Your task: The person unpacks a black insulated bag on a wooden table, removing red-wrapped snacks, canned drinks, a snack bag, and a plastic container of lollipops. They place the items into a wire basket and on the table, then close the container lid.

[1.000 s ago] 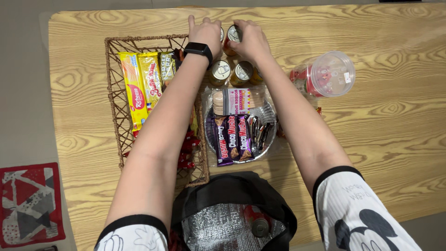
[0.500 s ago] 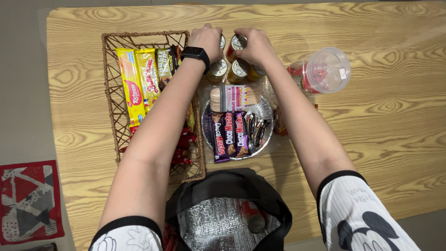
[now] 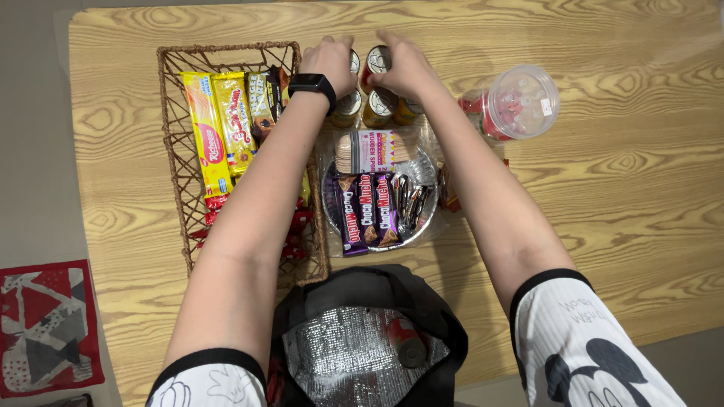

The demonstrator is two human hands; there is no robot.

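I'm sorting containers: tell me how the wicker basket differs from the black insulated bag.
The wicker basket is a rigid brown open weave; the black insulated bag is soft fabric lined in silver foil. The basket holds many flat snack packs, the bag only one can. Both sit open-topped on the wooden table.

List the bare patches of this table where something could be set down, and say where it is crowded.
Free: the table right of the jar, and the strip left of the basket. Crowded: cans, tray and bag down the middle, under both hands.
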